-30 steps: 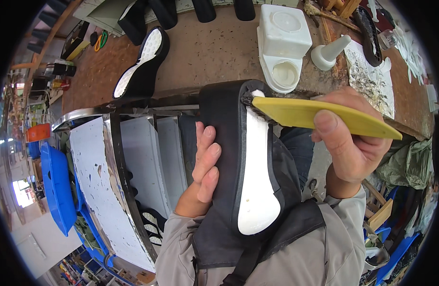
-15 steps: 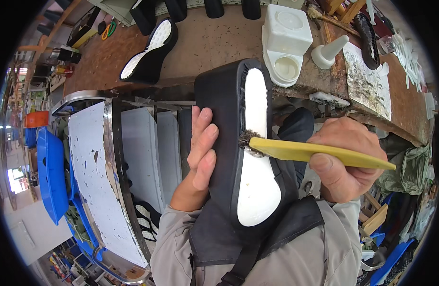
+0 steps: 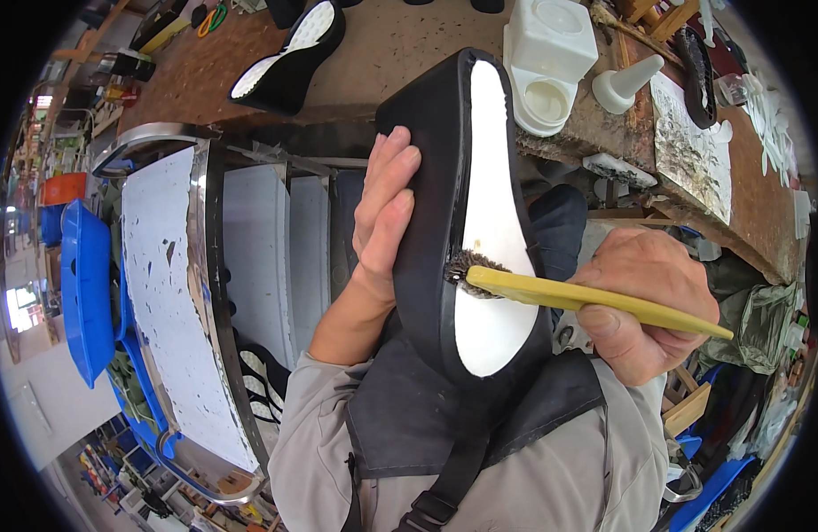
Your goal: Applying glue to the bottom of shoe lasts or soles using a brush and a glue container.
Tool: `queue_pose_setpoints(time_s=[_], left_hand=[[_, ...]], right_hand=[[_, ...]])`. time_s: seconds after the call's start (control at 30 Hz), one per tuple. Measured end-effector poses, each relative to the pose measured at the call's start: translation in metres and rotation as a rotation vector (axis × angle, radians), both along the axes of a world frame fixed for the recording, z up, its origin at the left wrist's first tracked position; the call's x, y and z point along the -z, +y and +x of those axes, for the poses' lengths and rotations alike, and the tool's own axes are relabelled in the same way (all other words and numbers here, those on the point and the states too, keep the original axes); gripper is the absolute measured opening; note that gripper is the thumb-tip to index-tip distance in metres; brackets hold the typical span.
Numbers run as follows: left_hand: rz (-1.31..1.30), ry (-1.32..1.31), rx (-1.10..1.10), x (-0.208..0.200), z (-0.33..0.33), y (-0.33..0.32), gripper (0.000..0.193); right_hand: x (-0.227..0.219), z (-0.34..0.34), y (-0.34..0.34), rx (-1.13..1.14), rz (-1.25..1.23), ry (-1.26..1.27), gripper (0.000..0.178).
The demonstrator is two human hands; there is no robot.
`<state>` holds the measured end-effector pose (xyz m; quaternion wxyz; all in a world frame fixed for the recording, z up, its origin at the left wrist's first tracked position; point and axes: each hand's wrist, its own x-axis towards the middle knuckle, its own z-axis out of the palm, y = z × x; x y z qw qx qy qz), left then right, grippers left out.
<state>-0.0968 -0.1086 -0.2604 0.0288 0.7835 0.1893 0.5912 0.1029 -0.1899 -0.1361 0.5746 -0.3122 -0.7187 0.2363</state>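
A blue tub (image 3: 87, 297) sits at far left, then a chipped white panel (image 3: 178, 293). On the desk (image 3: 161, 84) lies 1 wedge sole (image 3: 313, 60). The left hand (image 3: 382, 204) rests its fingers against the black sole (image 3: 493, 186); whether it clamps cannot be told. That sole is before the person's chest, long axis running away from the body, narrow end toward the desk. A brush (image 3: 533, 290) crosses its white face, partly hiding the wide end. Beyond stands a white container (image 3: 551, 53). The right hand (image 3: 648, 270) is clamped on the brush's yellow handle.
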Motion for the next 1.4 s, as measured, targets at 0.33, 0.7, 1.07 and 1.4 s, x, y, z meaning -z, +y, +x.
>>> queue_pose_setpoints(time_s=[0.33,0.7,1.07,1.4], left_hand=[[-0.166,-0.093,0.132,0.001,0.004,-0.007,0.051],[-0.343,-0.031,0.267,0.002,0.000,-0.008,0.052],[-0.713,0.080,0.498,-0.011,0.001,-0.024,0.061],[-1.096,0.223,0.757,-0.031,0.005,-0.026,0.050]], right_hand=[[0.005,0.002,-0.006,-0.088,0.077,-0.035,0.020],[0.006,0.005,-0.013,-0.164,0.106,-0.042,0.022],[0.003,0.014,-0.010,-0.342,0.113,-0.066,0.020],[-0.004,0.027,0.022,-0.633,0.283,-0.172,0.020]])
